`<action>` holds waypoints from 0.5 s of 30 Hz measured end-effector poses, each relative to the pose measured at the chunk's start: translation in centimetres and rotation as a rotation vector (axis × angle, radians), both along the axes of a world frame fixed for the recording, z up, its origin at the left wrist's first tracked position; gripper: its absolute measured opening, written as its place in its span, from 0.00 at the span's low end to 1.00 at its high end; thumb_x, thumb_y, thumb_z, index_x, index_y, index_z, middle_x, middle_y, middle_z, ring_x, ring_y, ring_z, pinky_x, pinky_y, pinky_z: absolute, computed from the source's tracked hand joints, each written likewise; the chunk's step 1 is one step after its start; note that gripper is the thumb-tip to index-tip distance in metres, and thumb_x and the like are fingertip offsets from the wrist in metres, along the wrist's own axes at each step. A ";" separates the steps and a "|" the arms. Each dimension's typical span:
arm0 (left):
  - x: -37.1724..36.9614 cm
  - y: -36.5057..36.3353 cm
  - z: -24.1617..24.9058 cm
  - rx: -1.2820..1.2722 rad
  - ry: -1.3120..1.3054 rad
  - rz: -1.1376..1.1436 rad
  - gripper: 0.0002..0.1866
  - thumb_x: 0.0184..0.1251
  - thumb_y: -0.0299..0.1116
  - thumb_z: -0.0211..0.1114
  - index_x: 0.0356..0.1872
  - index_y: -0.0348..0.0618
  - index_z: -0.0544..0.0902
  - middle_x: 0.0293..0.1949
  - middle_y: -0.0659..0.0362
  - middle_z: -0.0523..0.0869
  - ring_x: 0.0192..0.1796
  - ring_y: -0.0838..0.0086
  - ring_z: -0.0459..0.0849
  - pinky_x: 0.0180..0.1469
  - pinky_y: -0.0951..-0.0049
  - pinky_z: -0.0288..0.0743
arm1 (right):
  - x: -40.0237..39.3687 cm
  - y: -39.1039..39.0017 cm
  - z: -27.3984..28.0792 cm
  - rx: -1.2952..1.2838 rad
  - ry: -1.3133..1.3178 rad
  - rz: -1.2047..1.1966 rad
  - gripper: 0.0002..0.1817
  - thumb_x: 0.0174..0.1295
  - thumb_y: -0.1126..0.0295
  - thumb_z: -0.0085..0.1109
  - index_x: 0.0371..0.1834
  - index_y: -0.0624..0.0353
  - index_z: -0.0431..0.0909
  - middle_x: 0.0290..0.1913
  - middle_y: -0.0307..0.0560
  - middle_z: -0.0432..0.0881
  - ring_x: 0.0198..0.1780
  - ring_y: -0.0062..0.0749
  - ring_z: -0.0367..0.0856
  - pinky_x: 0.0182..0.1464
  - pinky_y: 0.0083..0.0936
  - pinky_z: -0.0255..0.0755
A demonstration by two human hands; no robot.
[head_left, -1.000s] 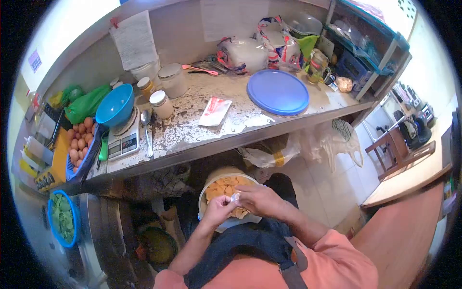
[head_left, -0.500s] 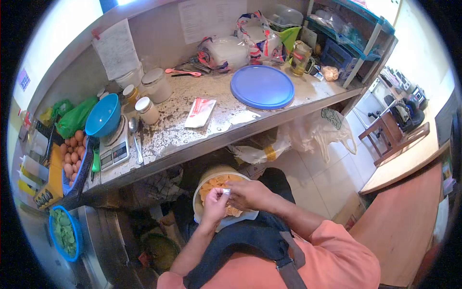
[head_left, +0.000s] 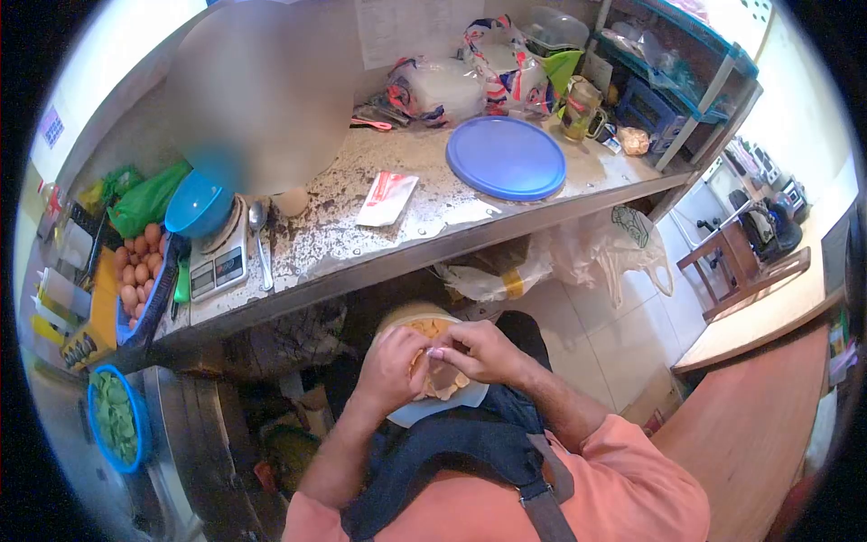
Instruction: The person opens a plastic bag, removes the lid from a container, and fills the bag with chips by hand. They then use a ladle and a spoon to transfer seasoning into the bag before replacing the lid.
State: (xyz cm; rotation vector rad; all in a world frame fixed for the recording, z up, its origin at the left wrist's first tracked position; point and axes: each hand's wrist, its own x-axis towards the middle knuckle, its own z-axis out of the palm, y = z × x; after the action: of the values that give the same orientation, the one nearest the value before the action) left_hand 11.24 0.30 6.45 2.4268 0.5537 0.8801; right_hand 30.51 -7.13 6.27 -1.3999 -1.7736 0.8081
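My left hand (head_left: 395,366) and my right hand (head_left: 485,352) meet above a round tub (head_left: 404,316) between my legs. Both have their fingers pinched together at a small, shiny whitish piece (head_left: 436,353), too small and covered to name. Orange, chip-like pieces (head_left: 428,328) lie in the tub, partly hidden by my hands. Below my fingers shows a smooth greyish patch that I cannot make out clearly. A pale, light-blue edge (head_left: 433,404) sticks out at the tub's near side.
A worn counter (head_left: 325,244) ahead carries a blue lid (head_left: 506,158), a red-and-white packet (head_left: 387,199), a kitchen scale (head_left: 219,271), a spoon (head_left: 262,244) and a blue bowl (head_left: 199,203). Eggs (head_left: 140,271) and a basket of leaves (head_left: 116,420) are left. A blurred patch hides the back-left counter.
My left hand has turned over the tub, its back now showing, and my right hand has drawn its fingers in to a pinch. A blurred patch now covers the jars and paper.
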 end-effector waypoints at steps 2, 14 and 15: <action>-0.2 0.2 0.4 0.116 -0.005 -0.012 0.10 0.52 0.28 0.67 0.38 0.42 0.80 0.38 0.53 0.82 0.40 0.56 0.80 0.46 0.58 0.73 | -0.1 0.2 -0.1 -0.032 0.128 -0.013 0.09 0.64 0.67 0.65 0.36 0.63 0.81 0.33 0.46 0.84 0.34 0.27 0.82 0.37 0.25 0.75; -2.2 0.9 -2.2 0.198 -0.247 -0.027 0.12 0.53 0.34 0.69 0.39 0.45 0.83 0.41 0.56 0.85 0.45 0.60 0.83 0.50 0.59 0.75 | -1.7 0.5 -7.6 -0.558 0.780 -0.068 0.12 0.66 0.60 0.63 0.38 0.58 0.79 0.34 0.34 0.79 0.35 0.19 0.76 0.39 0.18 0.71; -2.4 0.9 -2.7 0.185 -0.253 -0.033 0.11 0.55 0.34 0.69 0.39 0.44 0.83 0.40 0.56 0.85 0.46 0.59 0.83 0.50 0.58 0.75 | -2.4 0.2 -8.0 -0.558 0.946 -0.115 0.12 0.67 0.61 0.62 0.40 0.59 0.78 0.35 0.35 0.80 0.36 0.19 0.77 0.40 0.19 0.72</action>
State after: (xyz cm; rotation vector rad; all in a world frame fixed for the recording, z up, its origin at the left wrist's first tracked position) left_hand 8.87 1.19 3.78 2.4257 0.3510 1.2508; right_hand 28.09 -6.95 -1.71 -1.1059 -0.7546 1.6373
